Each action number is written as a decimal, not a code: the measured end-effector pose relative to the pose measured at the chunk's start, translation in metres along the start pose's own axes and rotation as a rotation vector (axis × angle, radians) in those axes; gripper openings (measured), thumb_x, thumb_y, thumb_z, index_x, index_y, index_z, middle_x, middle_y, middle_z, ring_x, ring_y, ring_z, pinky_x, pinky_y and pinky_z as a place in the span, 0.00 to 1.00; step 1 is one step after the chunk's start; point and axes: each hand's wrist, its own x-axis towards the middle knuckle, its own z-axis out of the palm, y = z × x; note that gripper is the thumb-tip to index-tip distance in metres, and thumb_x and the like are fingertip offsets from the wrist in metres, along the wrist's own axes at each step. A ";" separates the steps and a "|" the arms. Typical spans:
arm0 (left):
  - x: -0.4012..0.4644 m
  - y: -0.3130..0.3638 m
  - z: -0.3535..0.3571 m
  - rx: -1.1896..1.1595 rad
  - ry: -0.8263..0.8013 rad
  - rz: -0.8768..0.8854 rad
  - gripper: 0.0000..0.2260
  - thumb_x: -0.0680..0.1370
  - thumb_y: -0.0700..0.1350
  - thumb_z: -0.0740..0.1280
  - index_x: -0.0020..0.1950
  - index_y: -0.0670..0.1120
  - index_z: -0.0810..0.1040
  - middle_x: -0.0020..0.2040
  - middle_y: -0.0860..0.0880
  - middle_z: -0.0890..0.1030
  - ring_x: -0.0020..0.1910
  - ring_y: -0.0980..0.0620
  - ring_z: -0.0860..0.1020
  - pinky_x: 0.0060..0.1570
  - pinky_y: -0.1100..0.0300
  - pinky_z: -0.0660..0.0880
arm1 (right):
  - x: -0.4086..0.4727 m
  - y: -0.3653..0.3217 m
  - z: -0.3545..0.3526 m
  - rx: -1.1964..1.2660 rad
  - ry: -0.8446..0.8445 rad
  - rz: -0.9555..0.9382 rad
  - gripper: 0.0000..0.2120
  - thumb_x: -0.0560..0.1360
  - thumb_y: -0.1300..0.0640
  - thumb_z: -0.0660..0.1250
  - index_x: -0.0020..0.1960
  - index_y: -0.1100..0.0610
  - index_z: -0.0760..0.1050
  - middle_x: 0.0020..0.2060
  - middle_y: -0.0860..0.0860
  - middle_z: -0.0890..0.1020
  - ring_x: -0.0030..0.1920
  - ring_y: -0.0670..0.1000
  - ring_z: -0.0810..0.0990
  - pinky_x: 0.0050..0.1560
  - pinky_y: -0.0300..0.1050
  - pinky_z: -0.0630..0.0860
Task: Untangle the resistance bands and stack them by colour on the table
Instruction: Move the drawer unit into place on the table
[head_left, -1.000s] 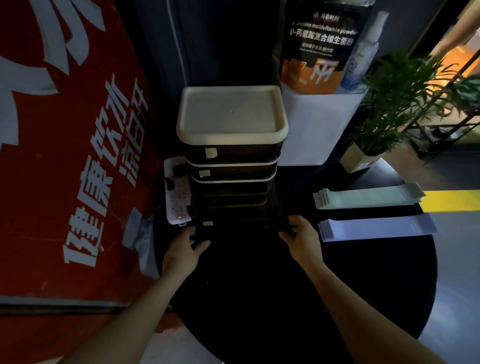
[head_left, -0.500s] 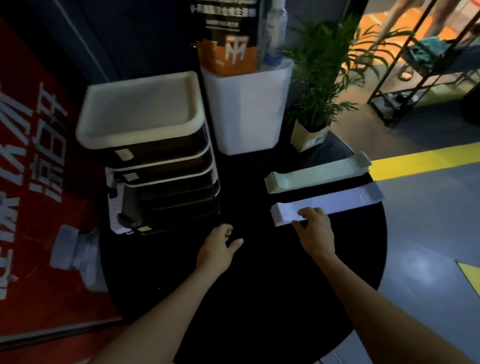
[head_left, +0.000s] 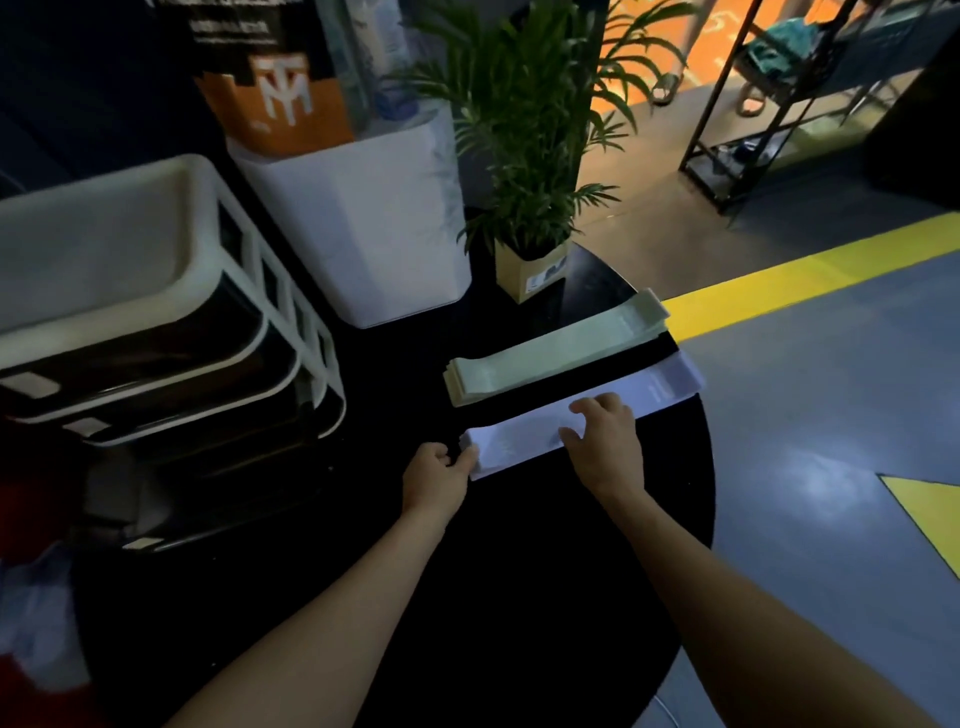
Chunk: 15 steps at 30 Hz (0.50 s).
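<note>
Two flat stacks of resistance bands lie side by side on the round black table (head_left: 519, 597). The pale green stack (head_left: 550, 353) is the farther one. The lilac stack (head_left: 524, 436) is nearer, running from the table's middle out to its right edge. My left hand (head_left: 439, 475) pinches the near left end of the lilac stack. My right hand (head_left: 602, 441) rests on top of the same stack, fingers curved over its far edge.
A stack of black drawers with white rims (head_left: 156, 332) fills the table's left side. Behind stand a white bin (head_left: 363, 218) holding a dark pouch and a potted palm (head_left: 524, 171). Beyond the right edge lies grey floor with a yellow stripe (head_left: 810, 280).
Both hands left the front of the drawer stack and went right to the lilac bands. The right hand slid farther along the stack; the left hand came to take its near end.
</note>
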 end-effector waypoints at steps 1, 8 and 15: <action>0.002 0.003 0.005 0.000 0.005 -0.018 0.21 0.77 0.53 0.66 0.62 0.39 0.72 0.58 0.41 0.76 0.56 0.44 0.76 0.49 0.59 0.69 | 0.002 0.003 0.001 -0.007 0.005 -0.002 0.16 0.77 0.56 0.64 0.63 0.59 0.72 0.60 0.56 0.70 0.62 0.57 0.66 0.59 0.50 0.70; 0.019 0.009 0.022 -0.232 -0.014 -0.215 0.17 0.73 0.43 0.72 0.57 0.35 0.77 0.53 0.39 0.80 0.52 0.41 0.79 0.51 0.51 0.75 | 0.004 0.018 0.006 -0.010 0.023 -0.020 0.11 0.77 0.58 0.62 0.58 0.59 0.73 0.56 0.55 0.70 0.57 0.57 0.67 0.49 0.46 0.69; 0.018 0.008 0.017 -0.388 -0.193 -0.255 0.03 0.76 0.40 0.68 0.47 0.41 0.75 0.37 0.47 0.75 0.36 0.50 0.74 0.47 0.55 0.70 | 0.004 0.019 0.002 -0.031 0.000 -0.032 0.11 0.76 0.57 0.65 0.57 0.56 0.73 0.55 0.53 0.70 0.58 0.55 0.67 0.46 0.44 0.68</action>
